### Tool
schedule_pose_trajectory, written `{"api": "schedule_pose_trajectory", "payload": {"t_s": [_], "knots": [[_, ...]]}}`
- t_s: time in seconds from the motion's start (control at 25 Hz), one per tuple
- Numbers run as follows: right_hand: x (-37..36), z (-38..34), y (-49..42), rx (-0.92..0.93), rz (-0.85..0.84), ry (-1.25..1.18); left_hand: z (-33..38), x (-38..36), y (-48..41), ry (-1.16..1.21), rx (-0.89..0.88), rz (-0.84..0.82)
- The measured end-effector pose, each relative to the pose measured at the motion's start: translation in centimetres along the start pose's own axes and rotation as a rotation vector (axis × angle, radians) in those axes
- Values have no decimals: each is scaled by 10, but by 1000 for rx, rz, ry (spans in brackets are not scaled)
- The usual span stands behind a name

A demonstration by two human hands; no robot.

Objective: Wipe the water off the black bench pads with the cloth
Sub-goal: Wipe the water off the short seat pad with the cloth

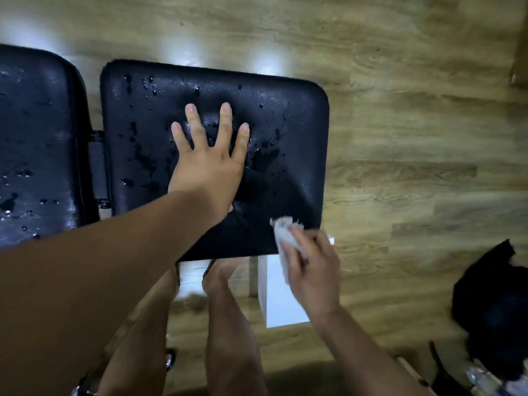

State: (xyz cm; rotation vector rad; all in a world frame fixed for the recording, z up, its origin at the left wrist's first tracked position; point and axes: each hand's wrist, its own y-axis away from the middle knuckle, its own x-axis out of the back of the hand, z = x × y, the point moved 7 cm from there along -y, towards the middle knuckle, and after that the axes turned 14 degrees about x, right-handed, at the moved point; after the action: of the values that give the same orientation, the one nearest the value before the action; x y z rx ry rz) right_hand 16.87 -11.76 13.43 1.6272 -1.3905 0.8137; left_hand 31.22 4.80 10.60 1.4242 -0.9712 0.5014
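Nearest, the person's bare legs [228, 324] stand on the wood-grain floor [400, 110], with a white box [277, 298] just right of them, partly under the bench. A black fabric item [491, 304] lies on the floor, well apart to the right.

The right hand [313, 270] is curled round a white cloth [285, 235]. The cloth's far end touches the near right corner of the square black bench pad [285, 124]. Motion blur obscures the finer detail of the grip.

Farther in, the left hand [208, 161] rests flat on the middle of this pad, fingers straight and spread wide, holding nothing. Water droplets [143, 158] lie around and beyond it, mostly on the left and far parts.

A second black pad [37, 124], also wet, sits to the left, joined by a black bracket [98, 167].
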Motion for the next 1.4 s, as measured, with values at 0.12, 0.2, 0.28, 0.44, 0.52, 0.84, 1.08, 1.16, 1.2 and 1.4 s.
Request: {"api": "schedule_pose_trajectory", "payload": {"t_s": [0.12,0.2,0.28,0.44,0.52,0.84,1.08,1.16,1.2,1.4], "knots": [[7,0,-31,100,-24,47,1,2,1,-1,1,14],[22,-1,-117,146,105,153,0,5,3,10,11,-5],[37,0,-201,146,146,201,-2,5,3,15,21,-11],[33,10,-177,140,116,227,-1,8,3,2,12,36],[15,8,-80,122,50,150,0,5,5,-4,4,67],[31,14,-162,89,160,165,0,4,3,-7,22,77],[33,14,-130,124,169,174,0,7,3,-19,4,56],[17,13,-41,107,9,77,-2,5,2,-6,22,64],[14,9,-9,116,-53,57,-2,4,3,-3,28,59],[27,9,-113,201,61,196,2,9,3,-18,14,68]]}}
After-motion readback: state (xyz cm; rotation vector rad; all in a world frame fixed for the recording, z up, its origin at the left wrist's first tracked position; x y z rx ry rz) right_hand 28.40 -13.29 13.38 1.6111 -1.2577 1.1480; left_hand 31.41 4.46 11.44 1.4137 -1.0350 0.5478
